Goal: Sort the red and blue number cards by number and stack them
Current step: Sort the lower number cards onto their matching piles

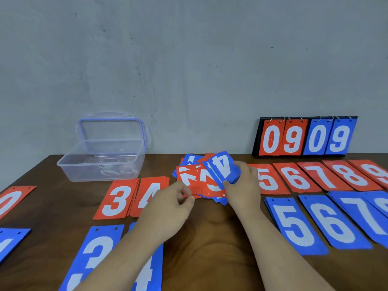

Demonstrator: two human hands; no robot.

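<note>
Two hands working: nearest, the flat stack of blue 4 cards lies under my left forearm, down-left of my right hand, which pinches a blue rectangular card marked 4, its long axis tilted away. My left hand is nearer that stack, with fingers curled at the mixed red-and-blue heap; I cannot tell if they grip. In view are one heap, eight red piles and seven blue.

Glossy wooden table; clear plastic box.

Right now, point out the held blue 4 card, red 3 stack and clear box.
blue 4 card [222,168], head view, card face.
red 3 stack [117,200], head view, top card.
clear box [98,172], head view, front wall.
</note>
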